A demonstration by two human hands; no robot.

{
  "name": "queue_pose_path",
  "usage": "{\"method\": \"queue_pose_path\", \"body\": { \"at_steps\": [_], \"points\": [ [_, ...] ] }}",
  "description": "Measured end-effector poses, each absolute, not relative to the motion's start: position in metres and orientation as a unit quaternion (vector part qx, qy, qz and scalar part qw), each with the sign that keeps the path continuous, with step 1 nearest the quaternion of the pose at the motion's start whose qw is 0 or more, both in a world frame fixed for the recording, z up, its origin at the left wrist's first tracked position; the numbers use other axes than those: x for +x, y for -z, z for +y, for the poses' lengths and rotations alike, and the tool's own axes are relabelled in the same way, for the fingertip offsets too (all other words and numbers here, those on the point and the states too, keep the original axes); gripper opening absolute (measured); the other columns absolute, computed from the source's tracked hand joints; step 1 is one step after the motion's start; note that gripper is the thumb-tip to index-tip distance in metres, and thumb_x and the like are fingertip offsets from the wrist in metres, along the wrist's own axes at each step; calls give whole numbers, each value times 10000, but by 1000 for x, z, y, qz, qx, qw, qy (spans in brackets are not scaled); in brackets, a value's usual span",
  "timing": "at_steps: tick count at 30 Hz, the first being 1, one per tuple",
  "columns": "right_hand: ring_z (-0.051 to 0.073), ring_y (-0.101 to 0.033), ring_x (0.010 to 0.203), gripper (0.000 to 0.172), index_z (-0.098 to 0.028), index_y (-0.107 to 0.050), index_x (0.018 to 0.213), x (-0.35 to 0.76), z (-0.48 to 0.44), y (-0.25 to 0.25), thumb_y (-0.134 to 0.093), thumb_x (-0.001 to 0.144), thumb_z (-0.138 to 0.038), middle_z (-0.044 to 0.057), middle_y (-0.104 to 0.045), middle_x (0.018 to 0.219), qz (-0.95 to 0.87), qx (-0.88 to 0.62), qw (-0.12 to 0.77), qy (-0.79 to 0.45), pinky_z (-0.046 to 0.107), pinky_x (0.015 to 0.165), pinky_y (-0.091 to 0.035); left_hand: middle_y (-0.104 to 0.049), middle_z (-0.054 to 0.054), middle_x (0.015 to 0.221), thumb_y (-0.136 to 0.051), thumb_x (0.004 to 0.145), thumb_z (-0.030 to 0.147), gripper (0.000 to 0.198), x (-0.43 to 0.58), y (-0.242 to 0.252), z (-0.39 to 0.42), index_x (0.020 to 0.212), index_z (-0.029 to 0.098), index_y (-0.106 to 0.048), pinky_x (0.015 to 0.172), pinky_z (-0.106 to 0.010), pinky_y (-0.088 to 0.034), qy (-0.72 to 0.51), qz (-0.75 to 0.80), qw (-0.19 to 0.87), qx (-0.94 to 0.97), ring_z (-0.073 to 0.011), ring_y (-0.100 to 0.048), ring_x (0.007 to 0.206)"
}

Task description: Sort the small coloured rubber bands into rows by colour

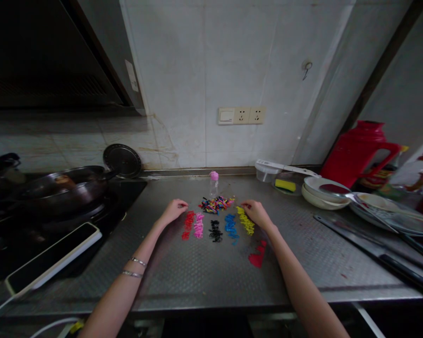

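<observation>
My left hand (175, 210) is closed in a pinch at the upper left of a row of red rubber bands (188, 225); whatever is between its fingertips is too small to make out. At the top of the yellow rubber bands (246, 221), my right hand (256, 212) also pinches, its fingertips partly hidden. Between the hands lies a mixed pile of coloured rubber bands (216, 204). Pink (198, 225), black (215, 231) and blue rubber bands (230, 226) form separate rows in front of it. Behind the pile stands a small clear bottle with a pink cap (214, 176).
A torn red piece (258, 255) lies by my right forearm. Left are a phone (54, 256) with a cable and a pan (63, 188) on the stove. Right are a sponge (285, 186), bowls (322, 201), a long knife (356, 239) and a red thermos (354, 152).
</observation>
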State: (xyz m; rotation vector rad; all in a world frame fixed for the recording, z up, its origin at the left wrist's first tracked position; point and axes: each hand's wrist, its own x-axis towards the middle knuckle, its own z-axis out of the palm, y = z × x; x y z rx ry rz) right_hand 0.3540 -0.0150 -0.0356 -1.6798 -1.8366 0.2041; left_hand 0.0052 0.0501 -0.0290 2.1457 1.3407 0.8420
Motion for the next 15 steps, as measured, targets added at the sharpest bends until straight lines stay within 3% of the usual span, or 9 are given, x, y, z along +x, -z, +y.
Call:
{"method": "queue_pose_path", "body": {
  "at_steps": [8, 15],
  "points": [
    [145, -569, 844, 259, -190, -650, 893, 325, -13, 34, -447, 733, -168, 41, -650, 903, -741, -596, 299, -72, 220, 775, -402, -658, -76, 845, -517, 706, 252, 204, 4, 22, 47, 784, 136, -666, 749, -263, -444, -324, 482, 218, 785, -171, -590, 791],
    [146, -556, 849, 217, -180, -653, 816, 286, -14, 17, -441, 767, -195, 55, -647, 851, -800, -563, 205, -35, 204, 767, -378, -662, -78, 841, -515, 705, 235, 198, 4, 22, 49, 790, 128, -659, 756, -276, -455, -335, 482, 224, 778, -171, -596, 788]
  ]
}}
